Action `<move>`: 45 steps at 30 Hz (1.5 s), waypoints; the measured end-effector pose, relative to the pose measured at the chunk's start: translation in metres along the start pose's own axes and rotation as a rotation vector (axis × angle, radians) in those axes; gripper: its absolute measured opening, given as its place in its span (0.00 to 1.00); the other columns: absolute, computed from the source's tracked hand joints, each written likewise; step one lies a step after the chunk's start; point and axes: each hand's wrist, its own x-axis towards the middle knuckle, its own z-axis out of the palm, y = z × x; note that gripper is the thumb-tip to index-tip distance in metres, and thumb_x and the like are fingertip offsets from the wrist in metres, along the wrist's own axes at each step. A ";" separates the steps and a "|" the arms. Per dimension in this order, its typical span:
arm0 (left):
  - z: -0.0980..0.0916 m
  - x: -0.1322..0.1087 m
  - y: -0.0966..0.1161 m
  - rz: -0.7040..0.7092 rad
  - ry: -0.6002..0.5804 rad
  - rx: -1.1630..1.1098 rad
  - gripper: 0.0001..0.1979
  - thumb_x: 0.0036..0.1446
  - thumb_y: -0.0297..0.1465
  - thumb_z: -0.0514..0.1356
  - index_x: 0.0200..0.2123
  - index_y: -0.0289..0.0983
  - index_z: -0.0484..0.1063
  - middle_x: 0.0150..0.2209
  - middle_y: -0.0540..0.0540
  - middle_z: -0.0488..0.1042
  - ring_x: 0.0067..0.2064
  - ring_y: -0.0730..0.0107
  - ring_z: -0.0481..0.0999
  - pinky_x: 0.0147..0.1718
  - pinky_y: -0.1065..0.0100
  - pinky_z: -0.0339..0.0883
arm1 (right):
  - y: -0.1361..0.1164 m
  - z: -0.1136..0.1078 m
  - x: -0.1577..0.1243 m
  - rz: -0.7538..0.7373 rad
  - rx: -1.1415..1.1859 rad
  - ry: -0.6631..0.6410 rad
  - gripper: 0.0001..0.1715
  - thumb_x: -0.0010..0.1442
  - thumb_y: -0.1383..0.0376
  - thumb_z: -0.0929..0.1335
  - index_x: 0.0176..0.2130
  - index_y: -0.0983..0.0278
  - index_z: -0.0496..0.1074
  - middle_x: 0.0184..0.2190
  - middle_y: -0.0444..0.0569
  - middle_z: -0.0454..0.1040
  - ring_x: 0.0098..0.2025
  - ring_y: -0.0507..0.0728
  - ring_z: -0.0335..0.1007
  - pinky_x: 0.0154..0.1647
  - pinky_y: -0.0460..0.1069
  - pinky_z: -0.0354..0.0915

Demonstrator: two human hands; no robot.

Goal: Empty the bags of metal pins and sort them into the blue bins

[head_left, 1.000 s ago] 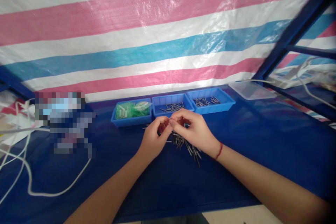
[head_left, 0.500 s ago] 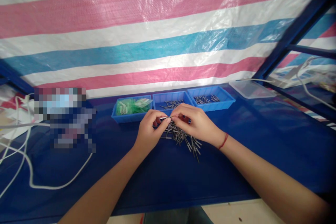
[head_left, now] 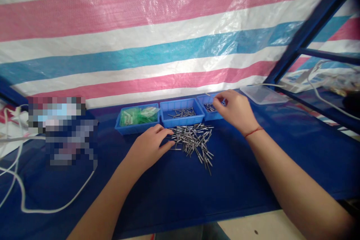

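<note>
My left hand (head_left: 152, 146) rests at the left side of a loose pile of thin metal pins that look like blind rivets (head_left: 194, 140). Its thumb and fingers are apart, the tips at the pile's edge. Over the right-hand blue bin (head_left: 200, 101), my right hand (head_left: 236, 108) has thumb and forefinger closed together. A small pale sliver shows just left of those fingertips; whether they grip it I cannot tell. More metal pins (head_left: 209, 107) lie in that bin, partly hidden by the hand. The middle blue bin (head_left: 165, 122) holds several similar pins.
The left blue bin (head_left: 123, 130) contains green-tinted plastic packets (head_left: 137, 115). A clear plastic lid (head_left: 263, 95) lies right of the bins on the blue table (head_left: 174, 195). White cables (head_left: 50, 211) loop at left beside blurred-out items. Striped sheeting hangs behind; a blue frame post stands right.
My hands were together over the pile, holding a metal pin between them. The right hand has moved right and away to the right-hand bin; the left has drawn back left and opened.
</note>
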 end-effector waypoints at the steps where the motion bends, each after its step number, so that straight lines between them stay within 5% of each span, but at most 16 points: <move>1: 0.001 -0.001 -0.002 0.007 -0.029 0.014 0.15 0.61 0.39 0.56 0.48 0.41 0.70 0.46 0.46 0.69 0.46 0.61 0.71 0.46 0.62 0.64 | 0.010 -0.001 0.002 0.066 -0.078 0.017 0.09 0.55 0.66 0.64 0.28 0.65 0.72 0.29 0.51 0.73 0.31 0.57 0.67 0.33 0.50 0.60; 8: 0.010 0.002 -0.003 0.061 -0.149 -0.032 0.12 0.60 0.36 0.57 0.46 0.40 0.71 0.43 0.46 0.70 0.44 0.64 0.72 0.44 0.66 0.66 | 0.032 -0.002 0.006 0.227 -0.179 0.054 0.14 0.57 0.61 0.64 0.35 0.66 0.75 0.29 0.53 0.71 0.32 0.59 0.67 0.33 0.51 0.60; 12: 0.011 0.004 0.002 0.054 -0.141 -0.033 0.07 0.62 0.32 0.56 0.40 0.38 0.71 0.39 0.47 0.71 0.41 0.66 0.72 0.41 0.68 0.66 | 0.002 -0.001 0.002 0.099 0.011 0.027 0.11 0.58 0.62 0.64 0.36 0.65 0.74 0.27 0.48 0.71 0.29 0.55 0.66 0.33 0.50 0.60; 18: 0.019 0.007 0.005 0.029 -0.107 0.000 0.09 0.63 0.33 0.54 0.38 0.36 0.71 0.37 0.46 0.72 0.40 0.66 0.73 0.42 0.67 0.66 | -0.058 0.006 -0.025 -0.191 0.276 -0.231 0.09 0.60 0.65 0.64 0.36 0.64 0.73 0.31 0.47 0.72 0.32 0.54 0.68 0.34 0.49 0.61; 23: 0.024 0.007 0.007 0.029 -0.081 0.042 0.08 0.63 0.32 0.55 0.38 0.34 0.70 0.38 0.45 0.72 0.40 0.65 0.73 0.41 0.66 0.67 | -0.081 0.011 -0.041 -0.320 0.326 -0.408 0.08 0.60 0.68 0.64 0.34 0.63 0.72 0.29 0.46 0.72 0.33 0.54 0.68 0.35 0.49 0.61; 37: 0.039 0.007 0.007 0.014 0.027 0.219 0.12 0.66 0.33 0.48 0.37 0.37 0.69 0.39 0.45 0.70 0.40 0.65 0.70 0.41 0.64 0.66 | -0.080 0.016 -0.043 -0.341 0.296 -0.468 0.07 0.60 0.68 0.64 0.35 0.63 0.73 0.29 0.47 0.73 0.33 0.55 0.69 0.36 0.49 0.61; 45: 0.032 0.007 0.006 0.007 0.159 0.026 0.15 0.68 0.33 0.45 0.40 0.36 0.70 0.39 0.44 0.70 0.42 0.66 0.70 0.45 0.64 0.64 | -0.075 0.022 -0.044 -0.409 0.312 -0.492 0.08 0.61 0.66 0.64 0.37 0.62 0.74 0.34 0.50 0.74 0.37 0.57 0.70 0.39 0.52 0.64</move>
